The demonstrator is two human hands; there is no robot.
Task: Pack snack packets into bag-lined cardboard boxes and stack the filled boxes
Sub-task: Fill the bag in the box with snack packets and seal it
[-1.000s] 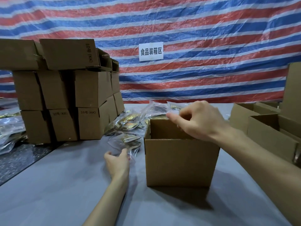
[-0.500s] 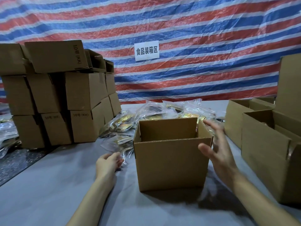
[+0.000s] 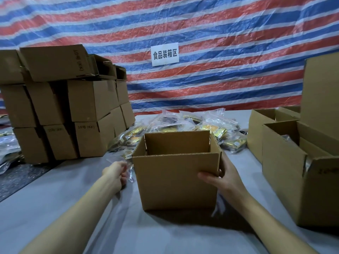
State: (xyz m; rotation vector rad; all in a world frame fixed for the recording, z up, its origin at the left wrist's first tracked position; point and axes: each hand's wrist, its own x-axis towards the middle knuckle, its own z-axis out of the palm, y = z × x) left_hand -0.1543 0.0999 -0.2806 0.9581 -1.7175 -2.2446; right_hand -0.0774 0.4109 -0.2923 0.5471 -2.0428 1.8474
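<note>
At the middle of the table point(image 3: 73, 208), the open box point(image 3: 174, 180) looks empty, the right hand point(image 3: 225, 177) grips its 3 o'clock corner, the left hand point(image 3: 114, 172) at 9 o'clock pinches clear plastic point(image 3: 131, 174), packets point(image 3: 211, 130) wait at 12 o'clock, and stacked boxes point(image 3: 88, 99) sit at 10 o'clock.

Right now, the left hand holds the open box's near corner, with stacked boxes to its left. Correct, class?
No. The head view shows the right hand holding the near corner of the open box; stacked boxes stand to its left.

A white sign point(image 3: 165, 55) hangs on the red-white-blue striped tarp point(image 3: 229, 26) behind the grey tablecloth point(image 3: 69, 195).
</note>
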